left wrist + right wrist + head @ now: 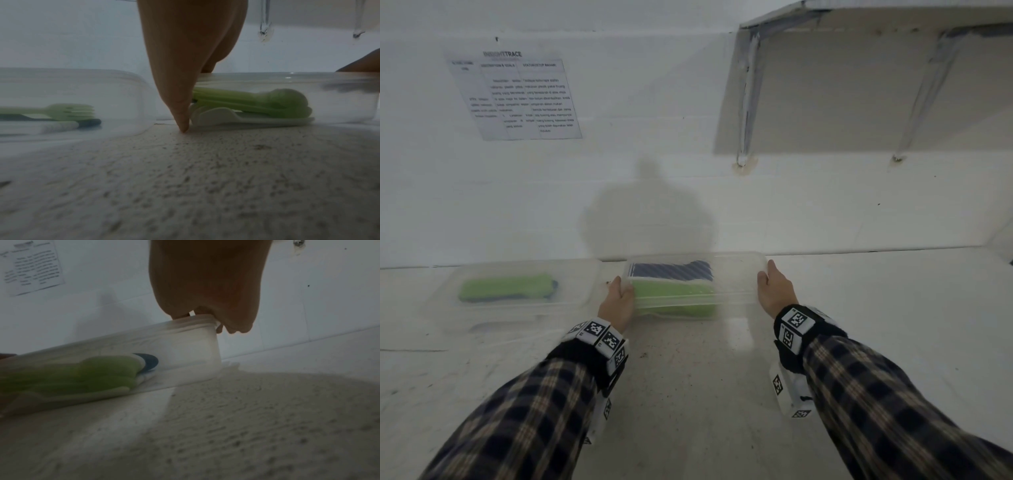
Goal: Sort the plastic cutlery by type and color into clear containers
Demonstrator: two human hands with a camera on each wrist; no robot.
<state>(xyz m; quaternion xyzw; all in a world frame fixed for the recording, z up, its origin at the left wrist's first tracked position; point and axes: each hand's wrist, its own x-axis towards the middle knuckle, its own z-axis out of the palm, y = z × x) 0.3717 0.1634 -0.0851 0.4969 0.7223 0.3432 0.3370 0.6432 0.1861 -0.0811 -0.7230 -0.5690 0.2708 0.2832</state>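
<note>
A clear container lies at the back of the white table by the wall. It holds green spoons and dark blue cutlery. My left hand grips its left end, one finger pointing down to the table beside the wall of the container. My right hand pinches the rim at the right end. Green spoons lie over white ones. In the right wrist view a blue spoon lies behind the green spoons.
A second clear container stands to the left, holding green forks over dark blue and white pieces. A printed sheet hangs on the wall. A shelf on brackets juts out above the right side.
</note>
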